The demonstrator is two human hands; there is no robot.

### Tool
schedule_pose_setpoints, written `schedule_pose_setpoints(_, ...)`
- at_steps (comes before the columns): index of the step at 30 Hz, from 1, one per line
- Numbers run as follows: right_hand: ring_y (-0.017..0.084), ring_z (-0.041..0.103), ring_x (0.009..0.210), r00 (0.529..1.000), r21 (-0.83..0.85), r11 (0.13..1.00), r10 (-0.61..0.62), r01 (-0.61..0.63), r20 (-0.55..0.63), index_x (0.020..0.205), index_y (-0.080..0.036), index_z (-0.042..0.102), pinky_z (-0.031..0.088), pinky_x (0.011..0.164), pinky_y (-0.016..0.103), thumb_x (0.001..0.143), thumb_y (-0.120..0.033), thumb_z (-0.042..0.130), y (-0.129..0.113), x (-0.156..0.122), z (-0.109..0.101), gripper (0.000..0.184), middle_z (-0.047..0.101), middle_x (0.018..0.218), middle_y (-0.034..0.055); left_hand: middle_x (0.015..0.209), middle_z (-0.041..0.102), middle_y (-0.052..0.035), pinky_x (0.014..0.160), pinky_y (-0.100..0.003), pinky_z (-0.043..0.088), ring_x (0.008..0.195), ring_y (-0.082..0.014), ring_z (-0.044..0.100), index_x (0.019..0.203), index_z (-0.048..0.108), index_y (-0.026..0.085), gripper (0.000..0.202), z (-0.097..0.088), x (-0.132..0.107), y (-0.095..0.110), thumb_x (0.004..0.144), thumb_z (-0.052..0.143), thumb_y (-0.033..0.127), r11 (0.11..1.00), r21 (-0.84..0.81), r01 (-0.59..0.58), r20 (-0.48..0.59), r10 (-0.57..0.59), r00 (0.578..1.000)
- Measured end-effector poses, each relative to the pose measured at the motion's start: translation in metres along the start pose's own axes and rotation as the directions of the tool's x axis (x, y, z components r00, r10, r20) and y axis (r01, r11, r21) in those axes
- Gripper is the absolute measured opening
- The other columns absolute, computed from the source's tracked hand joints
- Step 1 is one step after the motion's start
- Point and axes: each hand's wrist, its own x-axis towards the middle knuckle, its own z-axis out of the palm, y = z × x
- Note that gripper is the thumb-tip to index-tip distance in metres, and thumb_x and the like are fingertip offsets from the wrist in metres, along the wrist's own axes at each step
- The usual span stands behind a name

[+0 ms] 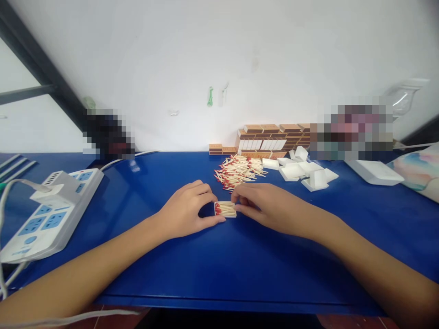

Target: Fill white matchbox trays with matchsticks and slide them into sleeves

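A small white matchbox tray (225, 215) lies on the blue table between my hands, filled with red-tipped matches (226, 209) whose heads point left. My left hand (192, 208) grips its left end, forefinger at the far side and thumb at the near side. At the right end, the bent forefinger and thumb of my right hand (262, 203) close on the tray's edge; whether they also pinch a match is too small to tell. Just beyond the tray is a loose heap of matches (240, 171).
Several empty white trays (295, 171) lie at the back right. Brown matchbox sleeves (267, 135) are stacked against the wall, with a few lower boxes (221, 150) beside them. A white power strip (48, 224) with cables occupies the left side. The table's front edge (219, 304) runs below.
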Motion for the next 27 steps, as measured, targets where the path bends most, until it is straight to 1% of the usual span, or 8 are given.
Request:
schedule_pose_setpoints(2,0.015,0.057,0.074,1.0,0.01,1.0,-0.002,0.003,-0.03,0.092,-0.021,0.06,0.037,0.066,0.028,0.101,-0.022,0.057,0.0,0.0,-0.001,0.01,0.067,0.086,0.0004,0.097,0.067,-0.0065,0.085,-0.038,0.05,0.091,-0.0219,0.059,0.101,0.074,0.017,0.037,0.0,0.0,0.0,0.093,0.07,0.053,1.0,0.0,-0.002,0.0,0.002,1.0)
schedule_pose_setpoints(4,0.015,0.057,0.074,0.999,0.016,1.0,-0.008,0.009,-0.049,0.092,-0.021,0.061,0.037,0.066,0.028,0.101,-0.025,0.058,0.0,0.001,0.001,0.011,0.066,0.083,-0.0002,0.097,0.068,-0.0065,0.085,-0.038,0.05,0.091,-0.0219,0.06,0.1,0.074,0.017,0.036,0.0,0.0,0.0,0.093,0.07,0.053,1.0,0.0,-0.001,-0.004,0.001,1.0)
schedule_pose_setpoints(6,0.015,0.057,0.074,0.999,0.015,1.0,-0.022,0.023,-0.048,0.092,-0.021,0.062,0.037,0.066,0.028,0.101,-0.029,0.061,0.0,0.002,0.005,0.012,0.066,0.085,0.0003,0.097,0.068,-0.0065,0.085,-0.038,0.051,0.091,-0.0219,0.06,0.1,0.073,0.017,0.036,0.0,0.0,0.001,0.093,0.07,0.052,1.0,0.003,0.001,-0.006,-0.001,1.0)
schedule_pose_setpoints(10,0.015,0.057,0.075,0.998,-0.008,0.999,-0.033,0.033,-0.047,0.091,-0.02,0.063,0.037,0.066,0.029,0.101,-0.026,0.06,0.002,0.005,0.013,0.012,0.067,0.091,0.0021,0.097,0.068,-0.0067,0.084,-0.038,0.051,0.091,-0.0218,0.06,0.099,0.073,0.017,0.037,0.0,0.0,0.001,0.093,0.07,0.053,1.0,0.003,-0.002,-0.006,0.002,1.0)
schedule_pose_setpoints(15,0.016,0.058,0.077,0.997,-0.043,0.999,-0.029,0.026,-0.066,0.092,-0.02,0.063,0.038,0.067,0.029,0.102,-0.025,0.057,0.003,0.005,0.016,0.012,0.067,0.094,0.0034,0.098,0.068,-0.0067,0.085,-0.038,0.051,0.091,-0.0218,0.06,0.1,0.073,0.017,0.036,0.0,0.001,0.0,0.093,0.07,0.053,1.0,0.003,0.004,0.001,-0.004,1.0)
schedule_pose_setpoints(19,0.016,0.058,0.076,0.999,-0.059,0.998,-0.003,0.001,-0.038,0.09,-0.019,0.061,0.038,0.067,0.029,0.101,-0.02,0.056,0.0,0.005,0.015,0.013,0.067,0.095,0.0043,0.098,0.068,-0.0067,0.085,-0.038,0.052,0.092,-0.0218,0.06,0.099,0.073,0.017,0.036,-0.001,0.0,0.0,0.093,0.07,0.053,1.0,0.005,0.005,0.0,-0.005,1.0)
schedule_pose_setpoints(25,0.017,0.057,0.076,0.998,-0.027,0.998,0.058,-0.058,0.022,0.087,-0.02,0.057,0.035,0.065,0.029,0.102,-0.027,0.06,-0.001,0.007,0.01,0.017,0.068,0.094,0.0039,0.097,0.068,-0.0074,0.085,-0.038,0.052,0.091,-0.0224,0.061,0.101,0.073,0.018,0.035,-0.001,0.0,0.0,0.093,0.07,0.052,1.0,-0.001,-0.001,-0.006,0.001,1.0)
schedule_pose_setpoints(27,0.016,0.057,0.076,0.998,-0.011,0.998,0.055,-0.054,0.025,0.086,-0.02,0.056,0.035,0.065,0.029,0.102,-0.027,0.06,0.0,0.007,0.01,0.017,0.068,0.093,0.0034,0.097,0.068,-0.0074,0.085,-0.038,0.052,0.092,-0.0226,0.061,0.102,0.073,0.018,0.034,-0.001,0.0,0.0,0.093,0.071,0.051,1.0,-0.002,-0.003,-0.007,0.003,1.0)
